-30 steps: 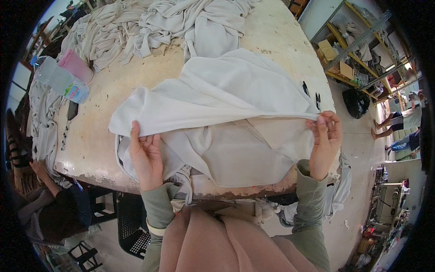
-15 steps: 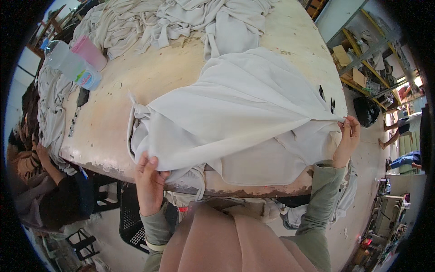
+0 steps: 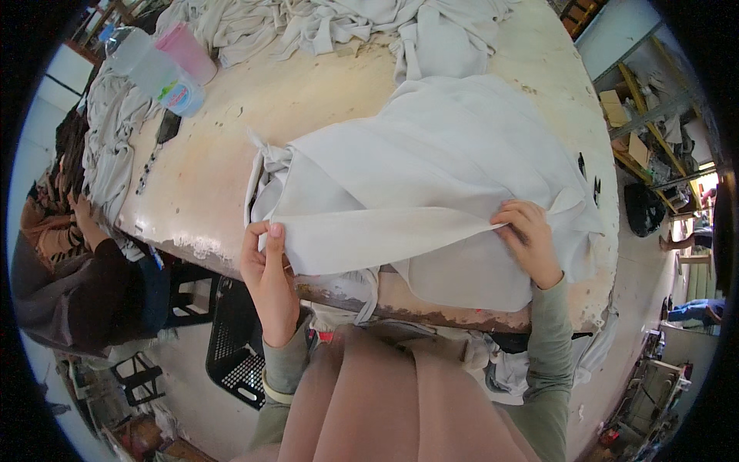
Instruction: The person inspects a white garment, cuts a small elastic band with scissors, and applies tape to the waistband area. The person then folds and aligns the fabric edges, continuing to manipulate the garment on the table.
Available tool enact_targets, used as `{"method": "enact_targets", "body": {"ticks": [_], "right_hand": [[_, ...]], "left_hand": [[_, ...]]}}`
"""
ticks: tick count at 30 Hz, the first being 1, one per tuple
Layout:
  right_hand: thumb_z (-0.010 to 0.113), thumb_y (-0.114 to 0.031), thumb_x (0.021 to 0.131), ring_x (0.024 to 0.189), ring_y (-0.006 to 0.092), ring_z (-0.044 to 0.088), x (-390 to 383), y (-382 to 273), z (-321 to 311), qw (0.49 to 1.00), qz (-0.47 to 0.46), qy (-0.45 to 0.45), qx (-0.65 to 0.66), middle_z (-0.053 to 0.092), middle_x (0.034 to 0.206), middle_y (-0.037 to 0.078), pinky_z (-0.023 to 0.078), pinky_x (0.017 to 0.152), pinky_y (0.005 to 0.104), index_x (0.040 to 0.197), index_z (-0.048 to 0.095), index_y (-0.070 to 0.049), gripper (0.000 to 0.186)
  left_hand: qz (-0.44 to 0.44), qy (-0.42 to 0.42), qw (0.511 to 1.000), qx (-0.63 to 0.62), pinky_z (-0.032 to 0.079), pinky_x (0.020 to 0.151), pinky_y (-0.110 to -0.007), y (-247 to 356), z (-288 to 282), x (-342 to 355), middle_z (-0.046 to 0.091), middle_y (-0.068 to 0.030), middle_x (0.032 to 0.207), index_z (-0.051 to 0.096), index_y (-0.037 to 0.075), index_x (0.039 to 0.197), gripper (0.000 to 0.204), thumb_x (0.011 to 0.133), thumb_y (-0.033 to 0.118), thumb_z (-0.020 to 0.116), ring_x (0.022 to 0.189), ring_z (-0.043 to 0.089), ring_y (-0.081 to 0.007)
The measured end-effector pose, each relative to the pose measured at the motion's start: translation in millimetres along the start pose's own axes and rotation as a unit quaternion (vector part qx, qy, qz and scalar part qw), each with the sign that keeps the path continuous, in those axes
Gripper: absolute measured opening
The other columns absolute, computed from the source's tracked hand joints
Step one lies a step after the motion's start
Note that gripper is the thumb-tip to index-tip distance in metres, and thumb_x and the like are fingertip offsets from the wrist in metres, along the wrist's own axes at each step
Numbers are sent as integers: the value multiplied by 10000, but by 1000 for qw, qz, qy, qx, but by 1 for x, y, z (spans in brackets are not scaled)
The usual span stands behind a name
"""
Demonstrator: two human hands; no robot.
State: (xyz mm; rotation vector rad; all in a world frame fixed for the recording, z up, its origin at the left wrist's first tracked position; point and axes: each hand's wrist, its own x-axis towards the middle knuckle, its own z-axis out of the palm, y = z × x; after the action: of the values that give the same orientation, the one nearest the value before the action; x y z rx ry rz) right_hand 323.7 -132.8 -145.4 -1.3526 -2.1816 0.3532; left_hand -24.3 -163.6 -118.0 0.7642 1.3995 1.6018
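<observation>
A pale grey fabric garment (image 3: 462,131) lies spread over the near part of the worktable (image 3: 254,92). Along its near side a long band of the cloth is folded up and stretched between my hands. My left hand (image 3: 269,269) pinches the left end of this band between thumb and fingers, close to the table's front edge. Further right, my right hand (image 3: 527,235) grips the band's edge with bent fingers, the palm over the cloth. A knotted bit of fabric (image 3: 273,158) sticks out at the garment's left end.
Heaped pale cloth (image 3: 323,27) covers the far side. At the left stand a clear plastic bottle (image 3: 158,73) and a pink cup (image 3: 187,54), near a dark phone-like object (image 3: 168,125). Small black tools (image 3: 596,189) lie by the right edge. A co-worker (image 3: 85,269) sits left; a black crate (image 3: 235,343) stands below.
My right hand has slid inward to the left from the garment's far right corner and now grips nearer the middle. The left hand still holds its end. The view has shifted slightly.
</observation>
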Motion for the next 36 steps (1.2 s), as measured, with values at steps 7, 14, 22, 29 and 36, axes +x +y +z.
{"method": "enact_targets", "body": {"ticks": [7,14,22,29,36], "right_hand": [[632,26,717,937,268,583,-9,0,-7,995,56,70,34,638,892,77,417,854,358,911,658,-67,217],[640,-16,711,994,277,551,-3,-14,-10,993,63,102,-10,592,1092,108,424,872,374,1008,639,-61,300],[667,-226,815,945,252,568,5,-111,14,945,62,-4,322,570,1109,159,458,807,334,1104,605,-22,359],[658,-123,840,667,205,580,16,-119,-1,934,172,-67,306,633,787,101,447,630,281,924,648,20,167],[701,-99,772,661,231,578,-9,-121,-67,983,16,96,155,627,741,103,436,604,319,826,648,25,145]], "left_hand": [[-32,-10,999,14,485,386,-246,3,-2,1,539,9,652,521,47,950,230,939,272,568,485,520,-43],[-68,-48,994,-68,433,465,-162,-3,-4,0,528,39,707,523,58,923,179,927,223,593,538,481,0],[-121,-291,949,-2,492,633,-218,-16,49,-66,616,-48,793,533,5,957,81,894,30,577,752,599,-66],[87,-364,913,163,500,754,-298,-17,42,-55,665,-103,903,580,2,1101,274,832,0,631,830,640,-179],[367,-144,852,344,448,850,-333,-20,49,8,564,-140,1094,575,24,1123,410,728,-5,682,1005,550,-281]]}}
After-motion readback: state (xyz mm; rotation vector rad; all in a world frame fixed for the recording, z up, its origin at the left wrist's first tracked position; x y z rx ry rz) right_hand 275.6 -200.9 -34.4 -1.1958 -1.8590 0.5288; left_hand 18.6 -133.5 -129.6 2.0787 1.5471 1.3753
